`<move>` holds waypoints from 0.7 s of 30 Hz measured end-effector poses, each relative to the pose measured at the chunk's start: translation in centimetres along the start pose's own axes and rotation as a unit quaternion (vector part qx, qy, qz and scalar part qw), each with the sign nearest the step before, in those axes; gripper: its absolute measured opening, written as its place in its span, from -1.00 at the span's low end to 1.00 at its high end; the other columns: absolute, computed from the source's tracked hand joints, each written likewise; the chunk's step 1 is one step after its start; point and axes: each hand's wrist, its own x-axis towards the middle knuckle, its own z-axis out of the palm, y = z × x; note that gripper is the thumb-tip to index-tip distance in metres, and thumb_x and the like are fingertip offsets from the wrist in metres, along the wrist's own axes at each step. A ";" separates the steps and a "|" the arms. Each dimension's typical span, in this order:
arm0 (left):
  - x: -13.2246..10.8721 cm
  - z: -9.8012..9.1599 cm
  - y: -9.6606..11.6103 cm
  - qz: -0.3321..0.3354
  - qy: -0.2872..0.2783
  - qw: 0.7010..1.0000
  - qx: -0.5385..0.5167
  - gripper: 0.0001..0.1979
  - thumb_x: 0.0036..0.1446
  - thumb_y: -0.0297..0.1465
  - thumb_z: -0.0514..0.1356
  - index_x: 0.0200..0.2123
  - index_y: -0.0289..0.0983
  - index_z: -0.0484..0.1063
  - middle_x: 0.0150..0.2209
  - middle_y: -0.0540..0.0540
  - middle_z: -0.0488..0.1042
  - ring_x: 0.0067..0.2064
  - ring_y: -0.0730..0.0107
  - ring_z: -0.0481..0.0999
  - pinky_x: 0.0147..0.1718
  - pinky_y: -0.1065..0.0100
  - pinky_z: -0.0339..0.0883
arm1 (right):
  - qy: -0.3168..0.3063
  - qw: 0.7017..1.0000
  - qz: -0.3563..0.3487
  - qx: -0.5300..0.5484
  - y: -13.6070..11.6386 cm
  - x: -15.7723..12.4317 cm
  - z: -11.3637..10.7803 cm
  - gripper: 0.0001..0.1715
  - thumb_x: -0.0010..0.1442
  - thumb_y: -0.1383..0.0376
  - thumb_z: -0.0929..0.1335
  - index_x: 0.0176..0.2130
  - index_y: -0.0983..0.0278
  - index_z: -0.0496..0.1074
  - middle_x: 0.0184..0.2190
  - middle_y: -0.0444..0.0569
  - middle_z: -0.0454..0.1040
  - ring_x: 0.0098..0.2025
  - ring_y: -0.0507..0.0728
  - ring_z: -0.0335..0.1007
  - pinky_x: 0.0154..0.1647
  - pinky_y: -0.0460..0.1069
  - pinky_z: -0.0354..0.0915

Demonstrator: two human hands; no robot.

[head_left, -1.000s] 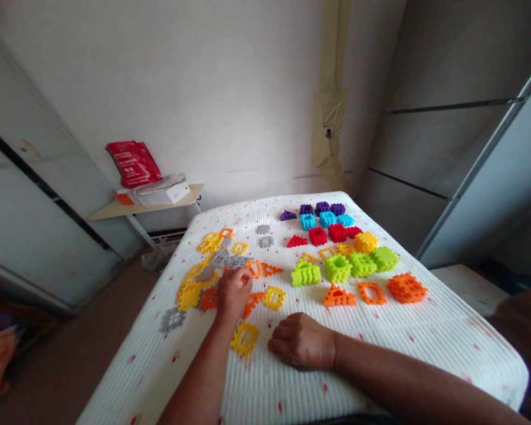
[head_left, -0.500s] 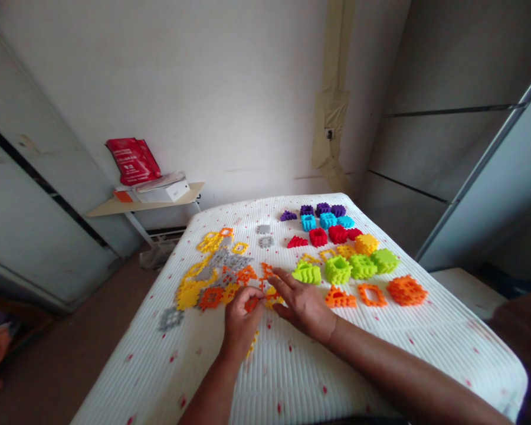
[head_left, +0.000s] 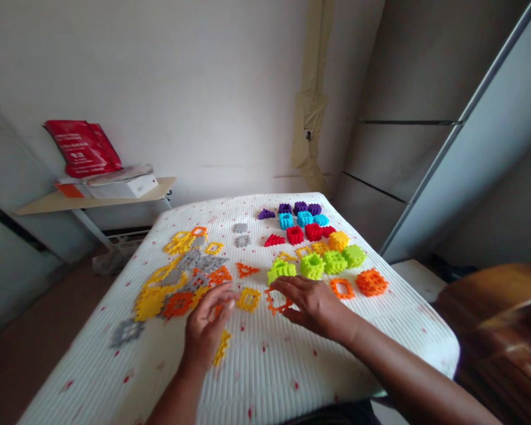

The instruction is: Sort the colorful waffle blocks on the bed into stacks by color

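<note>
An orange square frame piece [head_left: 274, 302] is pinched between the thumb and fingers of my right hand [head_left: 314, 306], just above the cloth. My left hand [head_left: 207, 323] is half curled with thumb and fingers apart and nothing visible in it. Beside its fingers an orange piece shows partly, mostly hidden. Between my hands lies a yellow square piece [head_left: 248, 300], with an orange triangle frame [head_left: 246, 270] beyond it. Close to my left wrist is another yellow piece [head_left: 222, 348].
Yellow, grey and orange pieces lie in a loose heap [head_left: 177, 274] at left. On the right stand sorted stacks: purple [head_left: 300, 208], blue [head_left: 304, 219], red [head_left: 295, 235], green [head_left: 312, 266] and orange [head_left: 371, 282]. A side table [head_left: 44, 203] holds a red bag [head_left: 82, 147].
My hands have moved apart, the right one now carrying the orange square frame rightward. The left hand has loosened its pinch. The whole view has turned to the right.
</note>
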 end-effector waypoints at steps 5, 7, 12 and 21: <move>0.5 -0.3 -0.7 -0.017 0.023 1.000 0.000 -0.66 -0.05 -0.17 0.23 -0.26 -0.29 0.47 -0.33 -0.12 0.56 -0.27 0.24 0.54 -0.24 0.28 0.43 | -0.053 0.993 0.095 -0.033 4.3 -5.1 -4.9 -0.49 0.12 0.40 0.31 0.09 0.23 0.29 0.00 0.03 0.44 -0.08 0.13 0.44 -0.06 0.02 0.36; 0.4 -0.1 -0.8 0.003 0.010 1.000 0.023 -0.69 -0.03 -0.17 0.22 -0.30 -0.29 0.48 -0.32 -0.13 0.56 -0.25 0.25 0.54 -0.20 0.28 0.41 | -0.075 0.984 0.151 -0.055 5.7 -6.7 -6.0 -0.49 0.10 0.42 0.31 0.06 0.20 0.31 -0.01 0.00 0.45 -0.08 0.13 0.45 -0.04 0.02 0.35; 0.3 0.2 -1.3 0.047 -0.015 0.996 0.074 -0.74 -0.01 -0.22 0.21 -0.30 -0.26 0.50 -0.27 -0.12 0.55 -0.20 0.25 0.52 -0.15 0.29 0.40 | -0.123 0.966 0.214 -0.077 7.3 -8.1 -6.3 -0.43 0.02 0.46 0.30 0.06 0.20 0.34 -0.03 -0.01 0.47 -0.08 0.14 0.44 0.00 0.03 0.32; 0.6 -0.4 -2.0 0.037 -0.015 0.995 0.091 -0.74 0.01 -0.21 0.20 -0.30 -0.26 0.50 -0.29 -0.11 0.55 -0.24 0.26 0.53 -0.18 0.30 0.39 | -0.131 0.954 0.252 -0.090 8.0 -7.6 -3.9 -0.40 -0.02 0.52 0.29 0.03 0.21 0.39 -0.04 0.04 0.48 -0.10 0.16 0.46 -0.07 0.03 0.34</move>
